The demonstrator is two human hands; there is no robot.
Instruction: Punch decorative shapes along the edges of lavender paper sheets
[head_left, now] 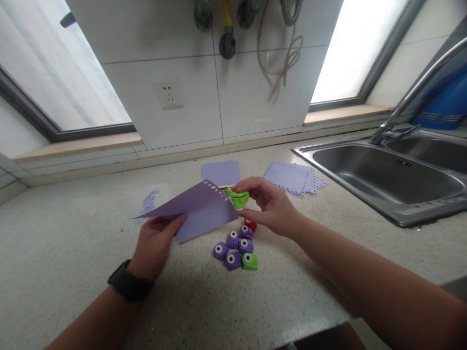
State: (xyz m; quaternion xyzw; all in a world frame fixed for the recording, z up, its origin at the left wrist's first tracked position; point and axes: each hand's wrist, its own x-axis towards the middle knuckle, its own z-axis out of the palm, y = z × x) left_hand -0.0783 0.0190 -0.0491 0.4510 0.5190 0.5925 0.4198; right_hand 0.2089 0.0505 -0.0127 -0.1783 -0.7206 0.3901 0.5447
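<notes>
My left hand (158, 243) grips a purple sheet of paper (207, 218) by its near edge, thumb on top. The sheet is raised and tilted above the counter, with a row of small punched holes along its far right edge. Between the thumb and fingers of my right hand (268, 204) is a green craft punch (239, 198), at the holed edge of the sheet. Below it on the counter sit several purple punches (233, 260), another green punch (250, 261) and a red one (250, 224), partly hidden by my right hand.
A stack of plain purple sheets (221, 172) lies toward the wall. Right of it are fanned sheets with punched edges (290, 177). Small purple paper cut-outs (149, 200) lie at the left. A steel sink (365, 194) with a tap (386, 129) is set into the counter's right side.
</notes>
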